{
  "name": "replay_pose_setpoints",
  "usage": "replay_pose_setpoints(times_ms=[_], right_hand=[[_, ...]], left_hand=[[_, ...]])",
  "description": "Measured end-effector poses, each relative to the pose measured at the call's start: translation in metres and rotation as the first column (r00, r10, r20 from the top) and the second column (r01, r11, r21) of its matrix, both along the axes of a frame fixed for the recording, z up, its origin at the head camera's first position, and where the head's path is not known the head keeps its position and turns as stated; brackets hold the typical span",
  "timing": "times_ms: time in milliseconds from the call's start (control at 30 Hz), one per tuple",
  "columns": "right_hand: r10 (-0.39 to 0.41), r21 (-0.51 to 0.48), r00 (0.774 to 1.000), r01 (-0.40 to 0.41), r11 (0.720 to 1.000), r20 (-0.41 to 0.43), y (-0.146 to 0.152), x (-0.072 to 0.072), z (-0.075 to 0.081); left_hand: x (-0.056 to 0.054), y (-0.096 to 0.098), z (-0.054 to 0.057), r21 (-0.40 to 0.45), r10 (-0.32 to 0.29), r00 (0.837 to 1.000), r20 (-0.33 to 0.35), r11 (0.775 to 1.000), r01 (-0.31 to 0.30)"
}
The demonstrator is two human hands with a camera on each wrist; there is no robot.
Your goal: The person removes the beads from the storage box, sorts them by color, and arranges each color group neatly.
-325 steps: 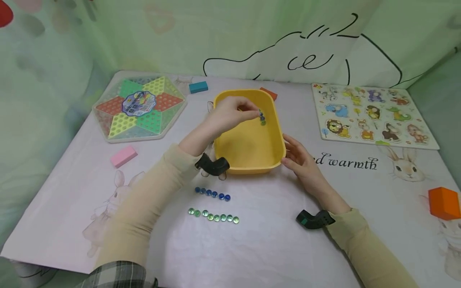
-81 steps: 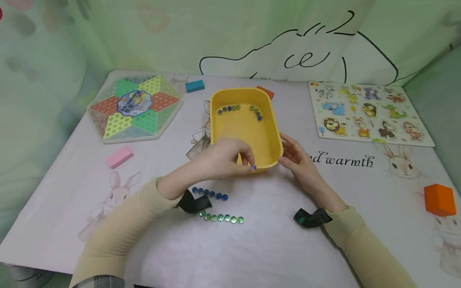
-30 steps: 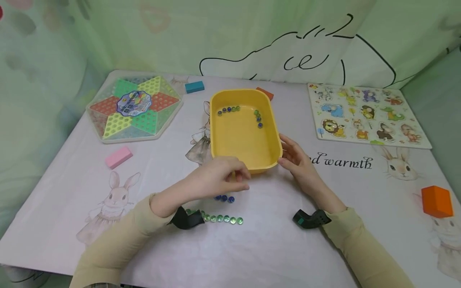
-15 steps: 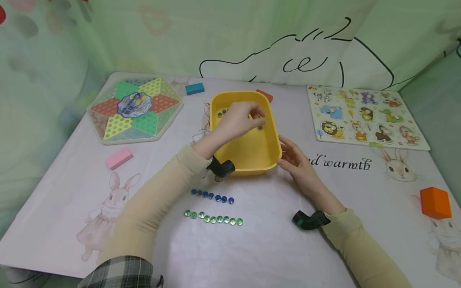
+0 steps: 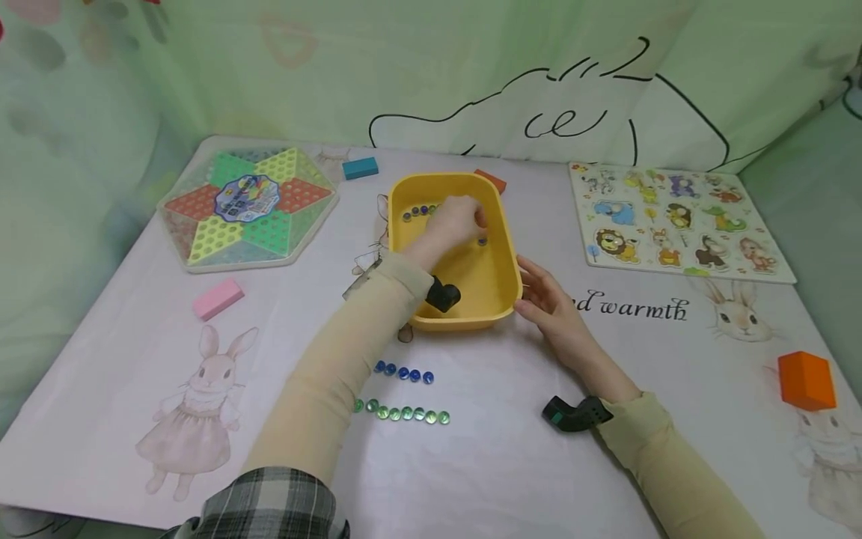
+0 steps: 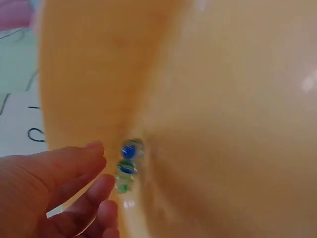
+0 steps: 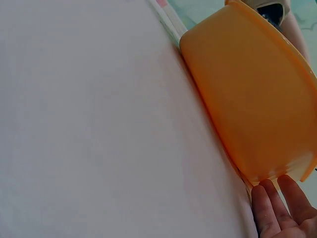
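Note:
My left hand [image 5: 454, 223] reaches into the yellow plastic tub [image 5: 465, 324], its thumb and fingers loosely bent with nothing visible between them. In the left wrist view the fingertips are right beside a short line of blue and green glass marbles [image 6: 127, 166] along the tub's wall. Another short row of marbles [image 5: 415, 212] lies near the far left of the tub, partly hidden by the hand. At the tub's near right corner, my right hand [image 5: 554, 313] rests its fingertips on the outer wall; the right wrist view shows those fingers [image 7: 265, 208] fairly straight.
In front of the tub lie a row of blue marbles [image 5: 404, 373] and a row of green marbles [image 5: 407, 413], partly covered by the left sleeve. A star-patterned game board [image 5: 245, 206] stands left, an animal puzzle [image 5: 680, 221] right. Loose blocks include an orange one [image 5: 806, 380].
My left hand has gone from the tub's near edge to its far part, over the right-hand marbles. Earlier, it carried marbles into the tub. My right hand has stayed at the corner.

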State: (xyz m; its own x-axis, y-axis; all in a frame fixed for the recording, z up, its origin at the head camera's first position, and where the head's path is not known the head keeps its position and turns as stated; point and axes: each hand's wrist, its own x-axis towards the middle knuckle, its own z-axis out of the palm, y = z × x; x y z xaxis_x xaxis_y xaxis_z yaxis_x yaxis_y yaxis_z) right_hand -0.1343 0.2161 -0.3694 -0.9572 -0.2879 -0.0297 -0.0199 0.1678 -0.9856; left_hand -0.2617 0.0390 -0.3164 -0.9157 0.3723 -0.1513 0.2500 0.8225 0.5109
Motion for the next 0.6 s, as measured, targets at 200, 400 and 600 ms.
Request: replay_pose_setpoints(times_ms=[200,400,600], right_hand=[[0.002,-0.01,1.0,-0.002,1.0,-0.01,0.0004,0.0,-0.0005],[0.009,-0.016,1.0,-0.009,1.0,-0.004,0.0002,-0.0002,-0.0012],[0.003,-0.014,1.0,-0.003,1.0,-0.005,0.0009,-0.0003,-0.0028]], left_hand=[[0.0012,0.0047,-0.0048,-0.127,-0.046,0.999,0.017,0.991,0.048],[0.004,0.008,-0.0069,-0.183,-0.062,0.998,0.013,0.981,0.064],[0.0049,0.0101,-0.0073,-0.196,-0.06,0.998,0.009,0.979,0.061]])
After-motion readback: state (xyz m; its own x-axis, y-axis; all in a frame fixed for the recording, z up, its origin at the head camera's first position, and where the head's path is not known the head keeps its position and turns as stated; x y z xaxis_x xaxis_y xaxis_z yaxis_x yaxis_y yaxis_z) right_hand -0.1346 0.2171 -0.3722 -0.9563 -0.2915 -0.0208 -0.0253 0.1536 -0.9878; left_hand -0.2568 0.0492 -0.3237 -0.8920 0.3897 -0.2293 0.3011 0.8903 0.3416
